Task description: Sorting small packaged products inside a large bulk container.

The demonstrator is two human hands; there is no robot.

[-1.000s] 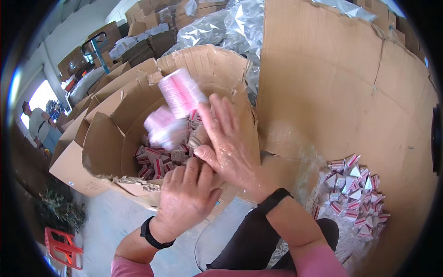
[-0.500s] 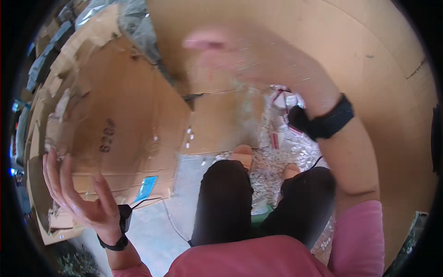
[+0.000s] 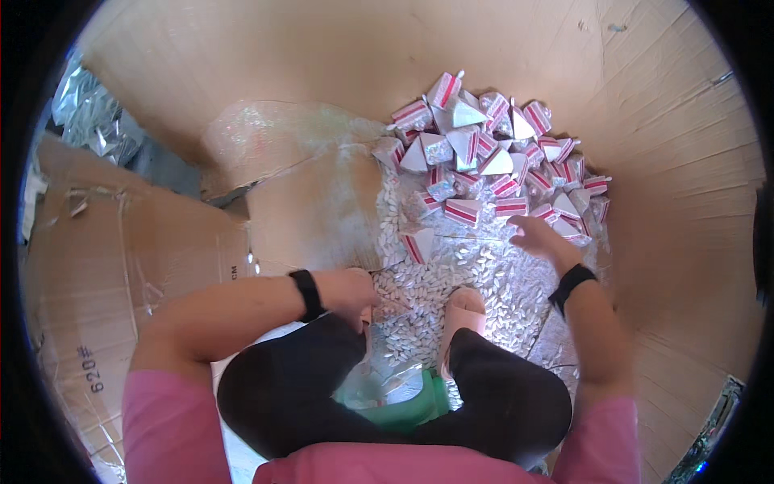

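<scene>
A heap of small wedge-shaped pieces (image 3: 463, 211), like cake slices in white and red stripes, several in clear wrap, lies against the far cardboard wall. My right hand (image 3: 542, 240) reaches to the near edge of the heap, thumb and forefinger apart, with nothing seen between them. Beside my left knee, my left hand (image 3: 345, 292) is low over the floor near my left sandal; it is blurred and its fingers are mostly hidden. Small white pellets (image 3: 419, 302) cover the floor between my hands. One wedge (image 3: 418, 244) sits apart from the heap, nearer to me.
Tall cardboard walls (image 3: 306, 56) curve around me. A cardboard flap (image 3: 153, 234) stands at the left, with crumpled clear plastic (image 3: 93, 109) behind it. Between my legs is a green plastic object (image 3: 415, 403). My sandal (image 3: 465, 310) rests among the pellets.
The view has swung right, bringing the wedge heap into sight. My left hand has left the cardboard at the left and come down by my knee. My right hand has lowered to the heap.
</scene>
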